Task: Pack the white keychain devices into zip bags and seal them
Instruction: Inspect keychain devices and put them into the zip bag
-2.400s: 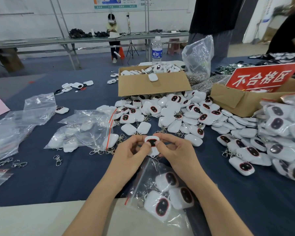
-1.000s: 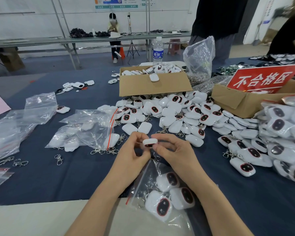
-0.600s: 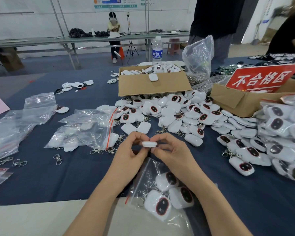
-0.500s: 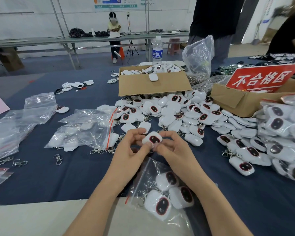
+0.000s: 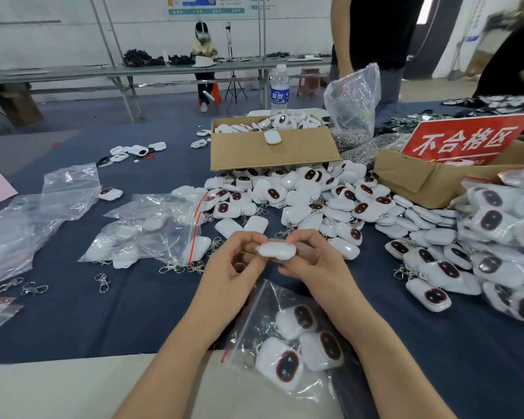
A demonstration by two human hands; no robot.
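Inside zip bag [image 5: 270,303], apparently three devices [image 5: 280,362]

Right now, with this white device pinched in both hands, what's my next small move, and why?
Probably bring the device down into the zip bag under your wrists. Left hand and right hand both pinch it, and that bag holds three devices already.

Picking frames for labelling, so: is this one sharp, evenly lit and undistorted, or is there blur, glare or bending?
Head view: the held white keychain device is fairly sharp; the person at top right is smeared; wide-angle stretch leans the poles at upper left; light is soft, shadows faint; mild glare on the zip bags at left.
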